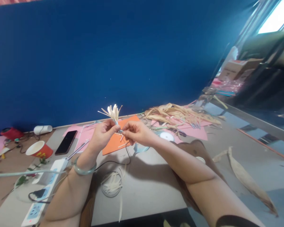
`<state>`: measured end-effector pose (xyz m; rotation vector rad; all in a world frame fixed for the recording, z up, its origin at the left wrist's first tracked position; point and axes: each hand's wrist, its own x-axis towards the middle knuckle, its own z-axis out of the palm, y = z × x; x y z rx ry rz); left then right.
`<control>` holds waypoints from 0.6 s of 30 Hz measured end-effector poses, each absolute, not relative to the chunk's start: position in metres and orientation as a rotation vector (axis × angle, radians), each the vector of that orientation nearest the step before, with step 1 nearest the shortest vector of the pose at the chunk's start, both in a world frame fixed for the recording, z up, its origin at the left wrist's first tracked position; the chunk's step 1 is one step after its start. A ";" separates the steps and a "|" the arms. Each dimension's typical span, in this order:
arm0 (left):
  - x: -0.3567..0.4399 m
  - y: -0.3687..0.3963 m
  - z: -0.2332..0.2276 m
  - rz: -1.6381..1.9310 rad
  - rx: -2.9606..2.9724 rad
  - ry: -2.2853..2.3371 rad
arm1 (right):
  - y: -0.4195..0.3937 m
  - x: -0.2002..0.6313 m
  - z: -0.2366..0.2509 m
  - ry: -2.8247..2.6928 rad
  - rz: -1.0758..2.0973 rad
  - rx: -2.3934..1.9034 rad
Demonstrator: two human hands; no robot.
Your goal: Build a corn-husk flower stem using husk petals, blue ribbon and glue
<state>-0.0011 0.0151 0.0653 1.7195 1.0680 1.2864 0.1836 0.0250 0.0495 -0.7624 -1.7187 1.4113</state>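
My left hand [103,133] pinches the base of a small bundle of pale husk strips [113,113] that fan upward like a flower. My right hand [136,132] meets it from the right, fingertips closed on the bundle's base where a thin wire or thread seems to run; I cannot tell exactly what it grips. Both hands hover above an orange paper sheet [113,143] on the grey table [146,192]. A green bangle [84,170] circles my left wrist.
A dish of cut pale strips [112,184] lies near the front. A power strip [44,189], black phone [66,142], red paper cup [39,149], pink papers [194,130], a heap of dried husks [180,115] and a tape roll [167,136] surround the hands. Blue wall behind.
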 end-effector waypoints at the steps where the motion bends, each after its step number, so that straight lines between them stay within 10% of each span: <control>1: 0.000 0.014 0.066 1.284 1.721 1.085 | 0.025 0.184 0.050 -1.728 1.400 -0.766; 18: 0.001 0.016 0.060 1.258 1.790 1.154 | 0.023 0.197 0.058 -1.976 0.882 -0.858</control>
